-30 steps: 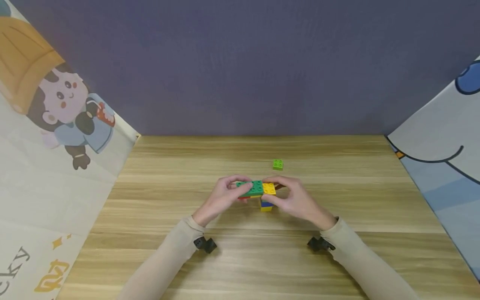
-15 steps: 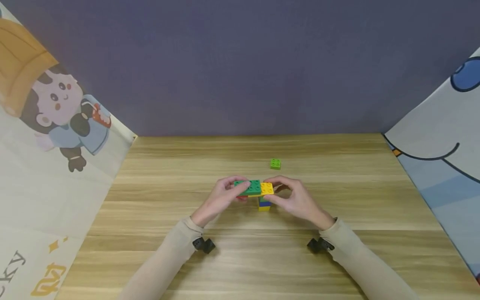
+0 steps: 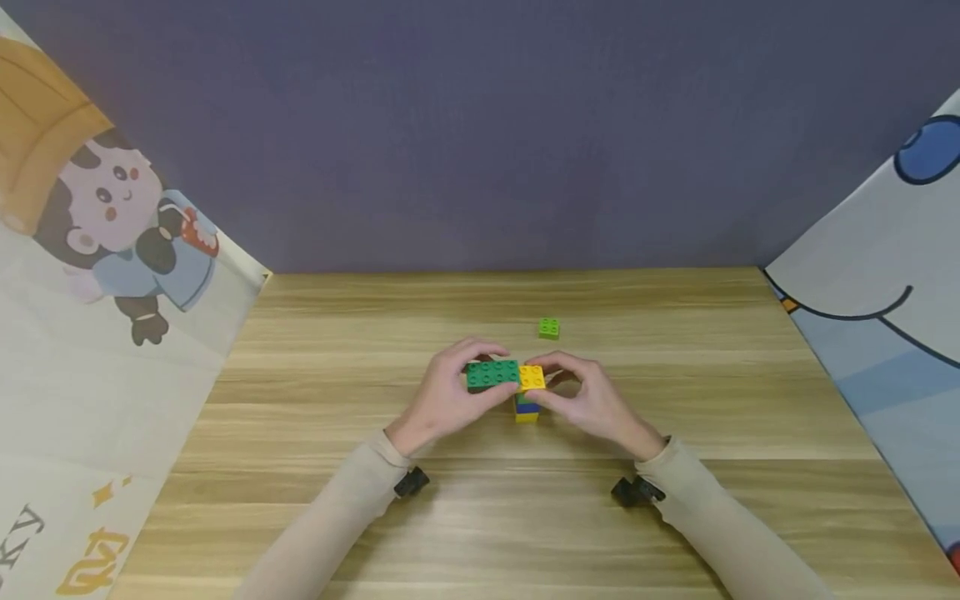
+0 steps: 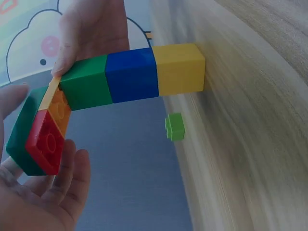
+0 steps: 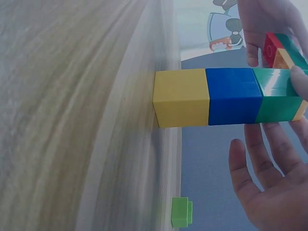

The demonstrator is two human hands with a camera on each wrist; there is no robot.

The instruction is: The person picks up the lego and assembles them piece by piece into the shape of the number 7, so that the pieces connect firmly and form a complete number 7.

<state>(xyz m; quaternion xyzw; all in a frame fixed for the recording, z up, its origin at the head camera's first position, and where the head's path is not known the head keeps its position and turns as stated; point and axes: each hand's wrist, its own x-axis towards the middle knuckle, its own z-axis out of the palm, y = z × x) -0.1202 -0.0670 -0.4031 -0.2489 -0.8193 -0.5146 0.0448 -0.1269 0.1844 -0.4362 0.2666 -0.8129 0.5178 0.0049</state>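
Observation:
A toy building-brick tower stands upright on the table: a yellow block (image 4: 179, 71) at the bottom, a blue block (image 4: 132, 74), then a green block (image 4: 87, 82). Across its top lies a thin yellow plate (image 3: 532, 377), overhanging to the left. A long green brick (image 3: 491, 373) sits on the plate's left part, with a red brick (image 4: 47, 142) under its outer end. My left hand (image 3: 453, 396) curls round the long green brick, thumb along the front edge, fingers behind. My right hand (image 3: 588, 400) pinches the yellow plate at the tower top between thumb and fingers.
Behind the tower, a small light green brick (image 3: 549, 328) lies on the wooden table (image 3: 360, 333). A dark blue-grey panel (image 3: 480, 142) rises at the table's far edge, with printed cartoon cloths at both sides.
My left thumb has slid from the top of the long green brick to its front edge, uncovering the studs. The right hand keeps its pinch. The head view has shifted slightly.

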